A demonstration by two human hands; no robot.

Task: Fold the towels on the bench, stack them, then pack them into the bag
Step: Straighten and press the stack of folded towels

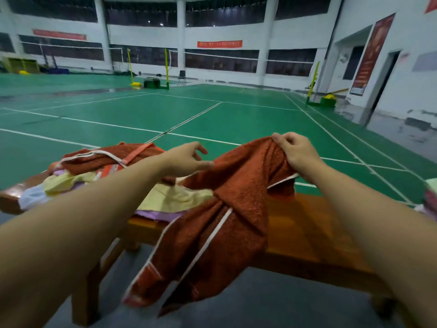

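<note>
Big indoor badminton hall, green court floor point(212, 114) with white lines, yellow net posts point(166, 67) way at the back and red banners point(220, 44) up on the white walls. Up close there's a long glossy brown wooden desk point(307, 233) running across the view. Draped over its near edge is a rust-red terry towel with white edging point(231, 221); the bottom end hangs down past the edge toward the grey floor, and the top end is lifted up above the desk. Toward the left end of the desk sits a messy heap of unfolded towels point(99, 176): another rust-red one on top, pale yellow, lilac and white ones under it. At the far right edge of the view you can just see a bit of some more fabric, can't tell what. Right hand point(295, 152) is pinching the raised top edge of the red towel, fingers curled round the cloth. Left hand point(189, 159) hovers just beside the towel, fingers loosely spread, holding nothing.
</note>
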